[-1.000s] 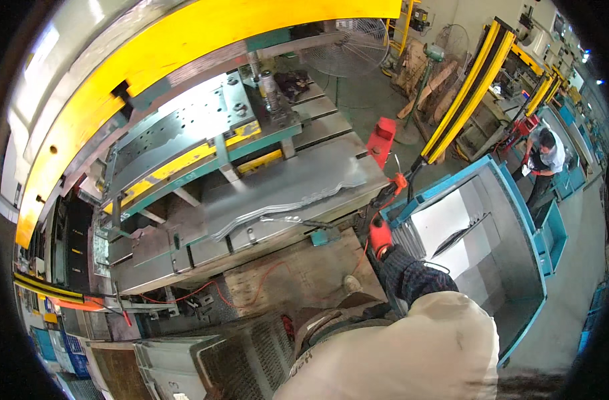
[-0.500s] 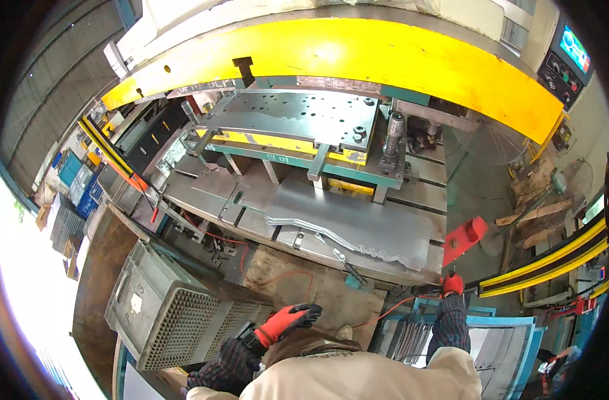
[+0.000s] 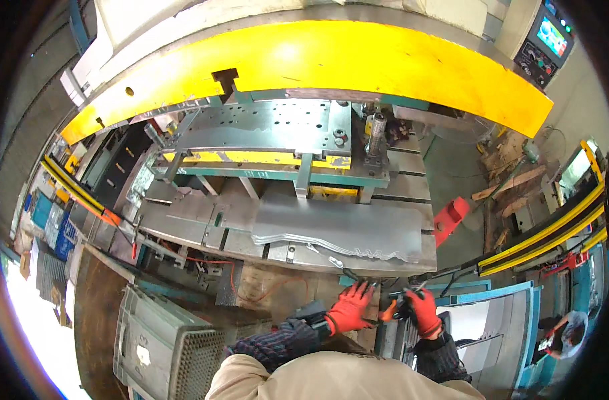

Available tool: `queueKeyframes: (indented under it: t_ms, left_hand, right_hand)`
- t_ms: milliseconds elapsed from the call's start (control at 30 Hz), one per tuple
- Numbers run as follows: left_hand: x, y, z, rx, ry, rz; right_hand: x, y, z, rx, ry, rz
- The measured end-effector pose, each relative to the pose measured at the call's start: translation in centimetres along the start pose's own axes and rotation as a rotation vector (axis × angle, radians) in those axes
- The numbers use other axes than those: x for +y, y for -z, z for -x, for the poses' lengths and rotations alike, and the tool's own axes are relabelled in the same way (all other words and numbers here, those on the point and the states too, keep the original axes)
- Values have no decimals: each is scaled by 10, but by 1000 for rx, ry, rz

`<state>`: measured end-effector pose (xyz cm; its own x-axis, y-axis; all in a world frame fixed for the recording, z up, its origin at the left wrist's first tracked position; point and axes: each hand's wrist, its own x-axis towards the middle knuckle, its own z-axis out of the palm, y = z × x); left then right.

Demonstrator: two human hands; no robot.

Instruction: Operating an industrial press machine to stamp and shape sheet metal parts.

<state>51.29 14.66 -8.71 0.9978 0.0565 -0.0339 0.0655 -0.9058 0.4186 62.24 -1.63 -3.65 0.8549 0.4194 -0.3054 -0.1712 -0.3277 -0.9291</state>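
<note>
My left hand, in a red glove with dark fingertips, reaches in front of the press bed with its fingers spread and holds nothing. Just right of it, my right hand, gloved the same way, is closed round a small dark tool with an orange part. The tool's exact kind is hard to make out. It points toward my left hand, with a small gap between. Beyond both hands, a stack of grey sheet-metal blanks with wavy near edges lies on the press bed. A thin metal hand tool rests against the stack's near edge.
A die block with drilled holes sits under the yellow press beam. A grey plastic crate stands at left, and a blue-framed rack at right. Yellow-black guard posts flank the press. Another person is at far right.
My right hand has come left and inward from the bed's right corner, bringing the dark and orange tool. My left hand has moved right and forward, its fingers spreading. The view has shifted slightly.
</note>
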Motion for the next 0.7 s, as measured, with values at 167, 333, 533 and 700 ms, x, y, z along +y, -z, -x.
queueKeyframes:
  t_ms: [167,333,533,700]
  left_hand:
    - [-31,-10,1,17,-247,188]
    - [-55,-8,5,131,27,940]
    - [-47,49,26,358,-175,281]
    - [11,61,41,529,-317,313]
  right_hand:
    - [-1,-49,-11,50,244,74]
    - [-79,-83,17,-170,164,-257]
    - [-123,-52,50,-411,173,-297]
    - [-154,-27,55,-765,188,-429]
